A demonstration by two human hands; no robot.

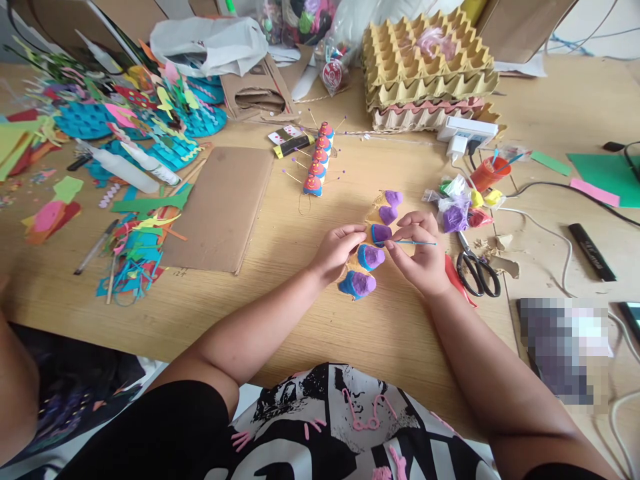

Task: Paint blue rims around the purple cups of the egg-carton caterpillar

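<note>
A strip cut from an egg carton (363, 284) runs across the table in front of me, its cups covered in purple with blue on several of them. My left hand (343, 250) grips the strip by its left side near the middle. In my right hand (417, 250) a thin blue stick (413, 243) is pinched, its tip at the blue-and-purple middle cup. Farther back stands a finished-looking egg-carton caterpillar (319, 160) with red and blue cups and pins sticking out of its sides.
Scissors (477, 272), bagged clay (455, 212) and an orange cup (491, 172) lie to the right. Stacked egg trays (430, 73) and a power strip (467, 131) stand behind. Cardboard (220, 207), glue bottles (123, 167) and paper scraps (143, 247) are on the left. Another person's arm (15, 387) shows at lower left.
</note>
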